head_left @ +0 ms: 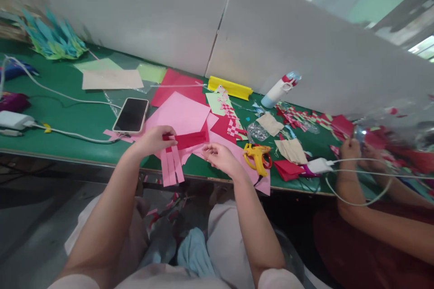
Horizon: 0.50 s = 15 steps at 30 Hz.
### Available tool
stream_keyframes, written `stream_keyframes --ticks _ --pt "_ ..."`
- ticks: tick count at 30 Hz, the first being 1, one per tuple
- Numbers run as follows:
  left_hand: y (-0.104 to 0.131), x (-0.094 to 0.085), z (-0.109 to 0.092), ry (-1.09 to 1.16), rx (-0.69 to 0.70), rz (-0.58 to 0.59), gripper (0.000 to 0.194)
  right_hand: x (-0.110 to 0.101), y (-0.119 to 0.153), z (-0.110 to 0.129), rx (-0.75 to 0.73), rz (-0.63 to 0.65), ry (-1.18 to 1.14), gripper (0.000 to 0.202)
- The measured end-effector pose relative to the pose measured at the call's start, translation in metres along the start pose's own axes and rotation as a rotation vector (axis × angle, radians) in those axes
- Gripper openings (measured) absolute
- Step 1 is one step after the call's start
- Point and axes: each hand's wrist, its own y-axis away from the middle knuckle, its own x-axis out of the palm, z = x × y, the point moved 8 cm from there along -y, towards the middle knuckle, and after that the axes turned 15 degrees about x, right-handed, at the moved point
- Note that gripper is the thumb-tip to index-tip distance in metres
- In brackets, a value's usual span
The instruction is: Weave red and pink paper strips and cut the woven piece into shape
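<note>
A red paper strip point(191, 139) and slit pink paper point(172, 169) are pinched together by the left hand point(159, 139) near the worktop's point(77, 117) front edge; whether anything is gripped by the right hand point(217, 154) cannot be told. Slits are cut; pink tails appear left unwoven.

phone point(131, 115) lies face up on green table point(68, 117) | white charger point(15, 119) to its left | blue-green tuft point(56, 38) at back left | beige sheet point(111, 80) overlaps pale green sheet point(101, 64) | yellow folded piece point(229, 88) along grey partition point(152, 13) | white-and-blue bottle point(276, 92) right of it
</note>
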Motion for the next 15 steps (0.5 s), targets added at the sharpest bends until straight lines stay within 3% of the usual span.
stream_keyframes --ticks 3,6,11,15 --pt "0.003 -0.005 0.0 0.325 -0.053 -0.117 0.021 0.007 -0.011 0.009 0.04 0.11 -0.232 0.038" --pt "0.005 -0.001 -0.001 0.602 -0.079 -0.228 0.026 0.015 -0.018 0.03 -0.048 0.174 -0.37 0.045" --pt "0.008 0.012 -0.002 0.784 -0.125 -0.299 0.03 0.007 -0.032 0.051 -0.168 0.061 -0.434 0.04" --pt "0.011 0.022 -0.007 0.762 -0.158 -0.233 0.027 0.003 -0.04 0.051 -0.145 0.055 -0.373 0.042"
